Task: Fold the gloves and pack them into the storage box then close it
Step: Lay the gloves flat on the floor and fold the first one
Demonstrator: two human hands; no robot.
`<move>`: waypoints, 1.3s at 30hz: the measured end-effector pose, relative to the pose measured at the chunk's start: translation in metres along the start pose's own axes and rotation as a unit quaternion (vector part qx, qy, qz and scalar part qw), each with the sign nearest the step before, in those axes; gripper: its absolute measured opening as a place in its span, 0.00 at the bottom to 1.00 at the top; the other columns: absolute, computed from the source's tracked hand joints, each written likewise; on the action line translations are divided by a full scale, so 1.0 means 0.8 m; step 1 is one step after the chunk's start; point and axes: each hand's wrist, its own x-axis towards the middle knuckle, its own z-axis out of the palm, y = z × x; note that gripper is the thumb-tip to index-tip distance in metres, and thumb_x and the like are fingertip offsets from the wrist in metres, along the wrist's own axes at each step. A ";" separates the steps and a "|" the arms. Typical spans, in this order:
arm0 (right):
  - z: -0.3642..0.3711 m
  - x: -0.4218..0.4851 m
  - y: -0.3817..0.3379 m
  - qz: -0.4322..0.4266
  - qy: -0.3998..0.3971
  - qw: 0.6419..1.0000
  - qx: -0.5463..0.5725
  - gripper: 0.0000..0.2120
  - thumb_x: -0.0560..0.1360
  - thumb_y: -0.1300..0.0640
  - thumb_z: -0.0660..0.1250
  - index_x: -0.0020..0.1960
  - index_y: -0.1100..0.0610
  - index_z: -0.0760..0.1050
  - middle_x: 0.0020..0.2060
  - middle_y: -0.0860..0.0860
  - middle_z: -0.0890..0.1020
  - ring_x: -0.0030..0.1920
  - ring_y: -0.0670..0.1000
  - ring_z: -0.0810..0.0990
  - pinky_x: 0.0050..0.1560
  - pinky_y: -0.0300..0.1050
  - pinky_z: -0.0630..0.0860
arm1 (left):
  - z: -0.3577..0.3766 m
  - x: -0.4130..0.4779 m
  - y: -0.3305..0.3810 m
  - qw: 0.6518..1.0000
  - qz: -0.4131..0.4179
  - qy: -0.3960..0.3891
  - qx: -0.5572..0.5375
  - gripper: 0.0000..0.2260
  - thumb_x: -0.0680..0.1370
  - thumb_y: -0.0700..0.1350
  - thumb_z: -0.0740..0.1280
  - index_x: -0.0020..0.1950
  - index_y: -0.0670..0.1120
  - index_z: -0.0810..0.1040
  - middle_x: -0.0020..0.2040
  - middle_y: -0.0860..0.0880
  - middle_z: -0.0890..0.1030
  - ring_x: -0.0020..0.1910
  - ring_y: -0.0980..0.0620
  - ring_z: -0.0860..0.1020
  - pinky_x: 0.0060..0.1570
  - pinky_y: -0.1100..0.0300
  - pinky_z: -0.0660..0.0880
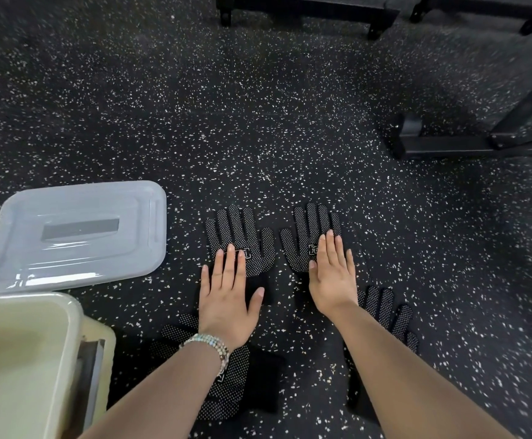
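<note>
Two black gloves with white grip dots lie flat, palm up and side by side on the speckled floor: the left glove [242, 236] and the right glove [302, 242]. My left hand [226, 299] rests flat on the left glove's cuff, fingers spread. My right hand [332, 274] presses flat on the right glove's palm. Two more dotted gloves lie nearer me, one under my left forearm [226, 384] and one beside my right forearm [388, 312]. The beige storage box [71, 331] stands open at the lower left. Its grey lid [74, 232] lies on the floor behind it.
Black metal frames of gym equipment stand at the right [448, 144] and along the far edge [305, 7]. The dark speckled rubber floor [226, 122] stretches ahead of the gloves.
</note>
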 end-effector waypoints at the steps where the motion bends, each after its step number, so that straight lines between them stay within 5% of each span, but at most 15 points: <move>1: 0.000 0.001 -0.001 -0.004 -0.002 1.000 0.000 0.27 0.82 0.52 0.43 0.77 0.59 0.37 0.77 0.51 0.38 0.76 0.50 0.36 0.76 0.50 0.36 | 0.000 0.000 0.001 1.000 -0.001 0.000 -0.002 0.35 0.73 0.63 0.31 0.76 0.47 0.32 0.76 0.49 0.30 0.75 0.50 0.31 0.71 0.49 0.30; 19: -0.009 0.007 -0.001 -0.011 -0.032 0.999 -0.008 0.28 0.82 0.53 0.45 0.77 0.58 0.37 0.77 0.51 0.38 0.76 0.49 0.35 0.76 0.49 0.36 | -0.007 0.008 0.006 0.999 0.001 -0.043 0.012 0.37 0.70 0.63 0.29 0.75 0.47 0.30 0.75 0.48 0.28 0.74 0.49 0.29 0.73 0.47 0.32; 26: -0.023 -0.005 -0.011 -0.019 0.002 1.000 -0.008 0.28 0.81 0.55 0.46 0.77 0.59 0.39 0.78 0.52 0.40 0.77 0.50 0.37 0.76 0.50 0.36 | -0.018 -0.006 0.017 1.000 0.004 0.016 -0.001 0.32 0.78 0.59 0.37 0.76 0.43 0.33 0.76 0.46 0.31 0.76 0.48 0.33 0.73 0.49 0.33; 30: -0.045 -0.010 -0.015 -0.025 0.012 0.999 0.015 0.28 0.81 0.56 0.47 0.78 0.58 0.40 0.78 0.51 0.41 0.77 0.49 0.37 0.76 0.48 0.36 | -0.035 -0.016 0.019 1.000 0.017 -0.008 0.021 0.32 0.78 0.59 0.36 0.76 0.42 0.32 0.76 0.45 0.30 0.76 0.48 0.32 0.74 0.49 0.34; 34: -0.063 -0.031 -0.022 -0.003 0.002 0.999 0.042 0.29 0.80 0.57 0.49 0.78 0.58 0.41 0.78 0.51 0.42 0.77 0.49 0.38 0.76 0.47 0.37 | -0.062 -0.036 0.012 0.996 0.020 -0.067 0.048 0.33 0.81 0.57 0.46 0.76 0.42 0.33 0.76 0.45 0.30 0.76 0.47 0.32 0.75 0.49 0.36; 39: -0.073 -0.082 -0.030 -0.076 -0.043 0.996 0.011 0.29 0.81 0.55 0.48 0.78 0.57 0.40 0.77 0.50 0.41 0.76 0.48 0.37 0.75 0.46 0.37 | -0.079 -0.089 0.003 0.992 0.059 -0.106 0.038 0.32 0.82 0.55 0.49 0.76 0.43 0.34 0.76 0.46 0.30 0.76 0.48 0.33 0.75 0.50 0.37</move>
